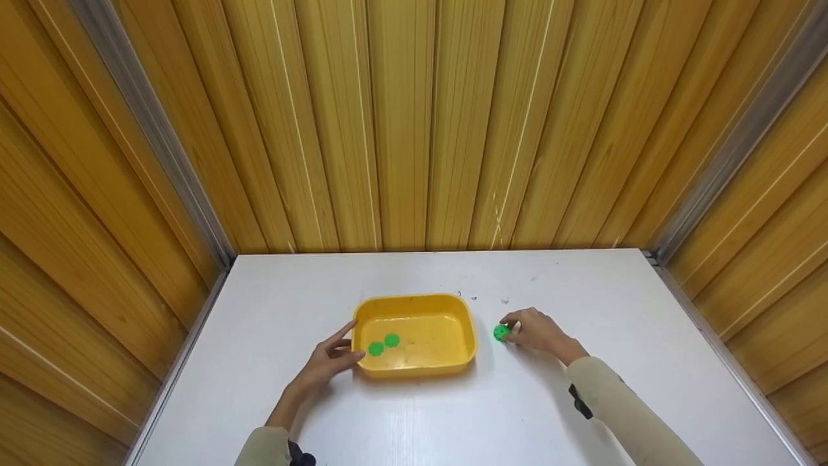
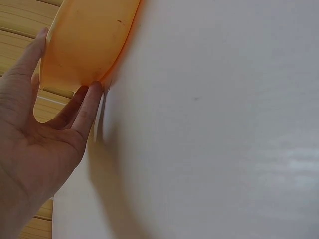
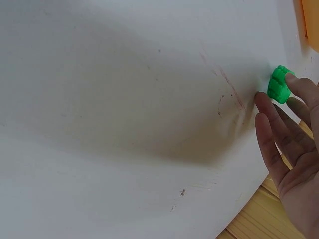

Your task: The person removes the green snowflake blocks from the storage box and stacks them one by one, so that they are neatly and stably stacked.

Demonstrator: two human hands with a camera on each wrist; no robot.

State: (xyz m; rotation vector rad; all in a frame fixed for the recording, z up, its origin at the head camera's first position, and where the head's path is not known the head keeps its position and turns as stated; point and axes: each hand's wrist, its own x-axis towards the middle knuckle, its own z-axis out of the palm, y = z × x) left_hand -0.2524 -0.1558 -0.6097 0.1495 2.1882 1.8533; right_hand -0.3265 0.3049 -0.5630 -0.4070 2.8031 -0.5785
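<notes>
A yellow plastic tray (image 1: 414, 374) stands on the white table. Two flat green scalloped discs (image 1: 383, 344) lie in its left part. At the tray's left end, my left hand (image 1: 326, 361) touches the rim and outer wall with fairly straight fingers; the left wrist view shows its fingertips against the tray wall (image 2: 82, 45). To the right of the tray, my right hand (image 1: 535, 331) pinches a small green scalloped piece (image 1: 501, 332) between thumb and fingers. In the right wrist view this green piece (image 3: 279, 84) looks thick and layered, close to the table surface.
The white table (image 1: 291, 285) carries a few small dark marks (image 1: 474, 298) behind the tray. Wood-look panelled walls (image 1: 401, 129) enclose it at the back and both sides, with grey metal strips (image 1: 162, 129) at the corners.
</notes>
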